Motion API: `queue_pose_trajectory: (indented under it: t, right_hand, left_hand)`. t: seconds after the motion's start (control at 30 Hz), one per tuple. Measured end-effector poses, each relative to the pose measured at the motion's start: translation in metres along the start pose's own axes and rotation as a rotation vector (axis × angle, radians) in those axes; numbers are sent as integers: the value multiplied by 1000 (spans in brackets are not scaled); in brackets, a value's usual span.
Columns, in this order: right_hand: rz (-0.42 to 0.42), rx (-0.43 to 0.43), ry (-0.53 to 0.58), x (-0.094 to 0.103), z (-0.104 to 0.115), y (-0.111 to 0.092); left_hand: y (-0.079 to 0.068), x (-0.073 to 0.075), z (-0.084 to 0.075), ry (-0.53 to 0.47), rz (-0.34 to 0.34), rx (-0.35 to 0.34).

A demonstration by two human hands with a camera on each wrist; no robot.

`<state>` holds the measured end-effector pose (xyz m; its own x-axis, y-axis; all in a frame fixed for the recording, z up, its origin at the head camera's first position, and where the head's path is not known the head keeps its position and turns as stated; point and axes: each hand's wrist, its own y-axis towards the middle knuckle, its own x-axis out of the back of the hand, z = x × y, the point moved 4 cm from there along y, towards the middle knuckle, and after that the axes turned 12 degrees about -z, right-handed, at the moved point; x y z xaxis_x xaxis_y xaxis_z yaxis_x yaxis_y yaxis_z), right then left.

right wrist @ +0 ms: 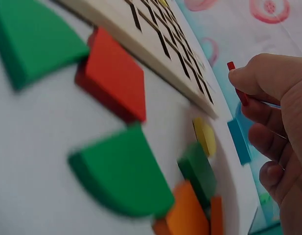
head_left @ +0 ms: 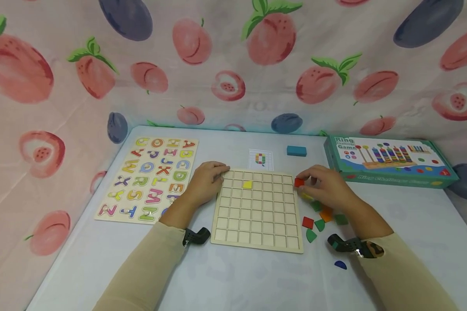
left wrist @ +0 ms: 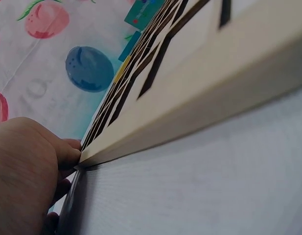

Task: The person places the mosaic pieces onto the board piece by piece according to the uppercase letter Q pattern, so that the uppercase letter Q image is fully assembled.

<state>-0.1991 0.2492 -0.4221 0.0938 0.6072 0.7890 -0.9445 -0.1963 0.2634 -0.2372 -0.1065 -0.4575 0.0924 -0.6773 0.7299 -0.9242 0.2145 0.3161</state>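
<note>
A pale wooden grid board (head_left: 257, 236) lies flat on the white table, with one yellow square tile (head_left: 247, 184) in an upper cell. My left hand (head_left: 204, 183) touches the board's far left corner, fingers along its edge; the left wrist view shows the thumb side of the left hand (left wrist: 31, 169) right at that corner. Between thumb and fingers, my right hand (head_left: 328, 185) pinches a red square tile (head_left: 299, 182) just beyond the board's right edge. The right wrist view shows this red tile (right wrist: 241, 90) edge-on, raised above the tabletop.
Loose pieces lie right of the board: another red tile (head_left: 308, 222), green quarter-rounds (head_left: 311, 235), an orange piece (head_left: 326, 214) and a blue half-round (head_left: 340, 264). Behind are a pattern card (head_left: 260, 160) and blue block (head_left: 296, 150). A letter board (head_left: 113, 196) lies left, a game box (head_left: 389, 162) right.
</note>
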Motion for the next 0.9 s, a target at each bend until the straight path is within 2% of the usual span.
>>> queue_pose_trajectory:
  t: [0.27,0.63,0.9]
  right_hand:
    - [42,17,62,-18,21,11]
    - [67,131,138,-42,48,26]
    - [117,115,144,-62,57,33]
  left_hand:
    - [0,0,0,0,-5,-11]
    - [0,1,-1,0,1,-6]
    - [0,1,0,4,-1,-24]
